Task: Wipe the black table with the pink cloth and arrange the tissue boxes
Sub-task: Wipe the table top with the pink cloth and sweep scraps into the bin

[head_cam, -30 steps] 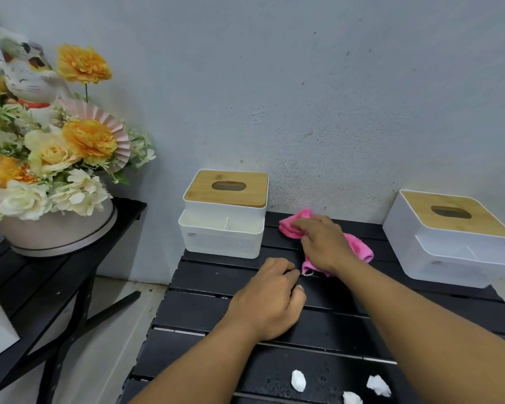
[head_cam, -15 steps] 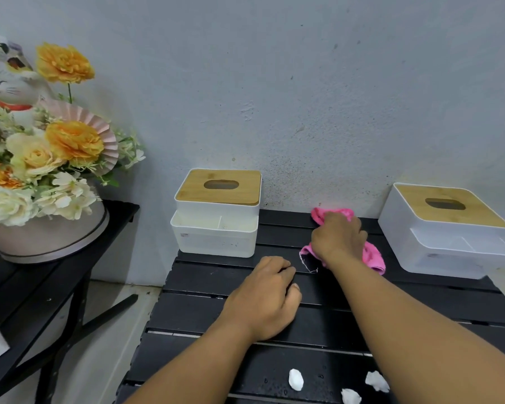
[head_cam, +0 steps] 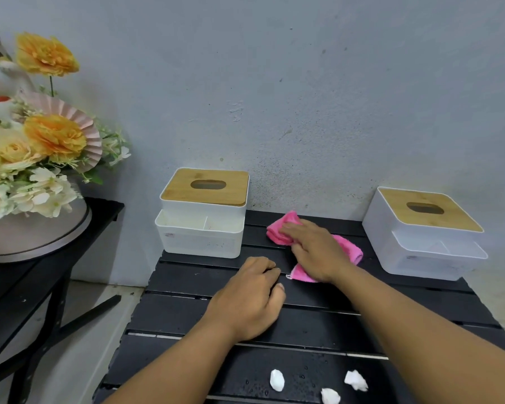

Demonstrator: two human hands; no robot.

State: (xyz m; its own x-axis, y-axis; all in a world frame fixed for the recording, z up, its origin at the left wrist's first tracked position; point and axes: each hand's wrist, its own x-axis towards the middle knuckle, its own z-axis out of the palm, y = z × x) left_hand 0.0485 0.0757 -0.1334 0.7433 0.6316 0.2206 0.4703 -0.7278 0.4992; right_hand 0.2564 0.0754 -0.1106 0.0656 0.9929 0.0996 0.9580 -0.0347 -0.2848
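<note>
Head view: right hand (head_cam: 315,249) flat, pressing pink cloth (head_cam: 283,228); left hand (head_cam: 251,298) loosely curled, empty, bracing black table (head_cam: 172,313). Should keep pressure even, overlap strokes, clear paper wads (head_cam: 276,380).

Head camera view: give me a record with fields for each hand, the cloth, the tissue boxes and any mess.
Right hand: pressed flat on the pink cloth
Left hand: rests on the black table, loosely curled, holding nothing
Cloth position: bunched, between the two boxes
Boxes: left tissue box and right tissue box, apart, by the wall
Mess: three white tissue wads near the front edge
</note>
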